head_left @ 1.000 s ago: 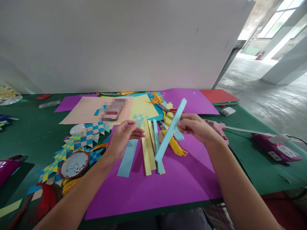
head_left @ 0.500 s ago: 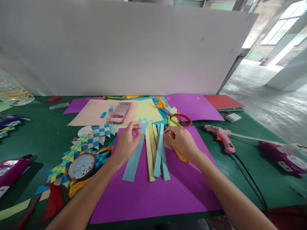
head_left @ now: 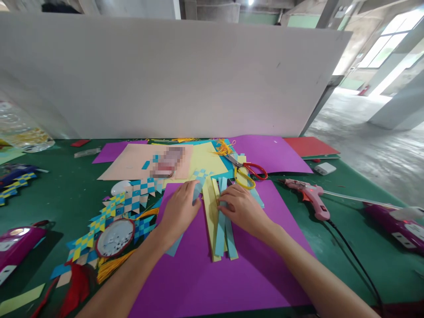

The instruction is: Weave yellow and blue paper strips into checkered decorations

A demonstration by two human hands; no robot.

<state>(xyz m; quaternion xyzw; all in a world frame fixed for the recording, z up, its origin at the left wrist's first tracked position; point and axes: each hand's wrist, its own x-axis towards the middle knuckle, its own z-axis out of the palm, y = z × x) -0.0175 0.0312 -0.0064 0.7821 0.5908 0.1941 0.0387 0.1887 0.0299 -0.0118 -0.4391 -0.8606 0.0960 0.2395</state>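
A purple paper sheet point(head_left: 198, 282) lies in front of me with paper strips on it. My left hand point(head_left: 181, 205) rests over a wide blue strip point(head_left: 172, 250), its fingers stretched and the thumb apart. The palm hides the strip's middle. Just right of it lie pale yellow strips point(head_left: 208, 203), lengthwise and partly overlapping. My right hand point(head_left: 240, 204) has bent fingers, with thumb and fingertips closed at a narrow blue strip point(head_left: 220, 238). Another blue strip point(head_left: 230, 238) lies slanted beside that one, partly under my right hand.
Scissors point(head_left: 248, 168) lie beyond my right hand. To the right are a pink glue gun point(head_left: 309, 194) with its cord and a purple power strip point(head_left: 394, 225). Woven paper pieces point(head_left: 114, 201), a round dish point(head_left: 115, 238) and a red tassel point(head_left: 77, 282) lie left. A white panel point(head_left: 165, 79) stands behind.
My left hand has come down over the wide blue strip. My right hand has shifted left onto the narrow strips, bringing them closer together. The view has tilted up slightly.
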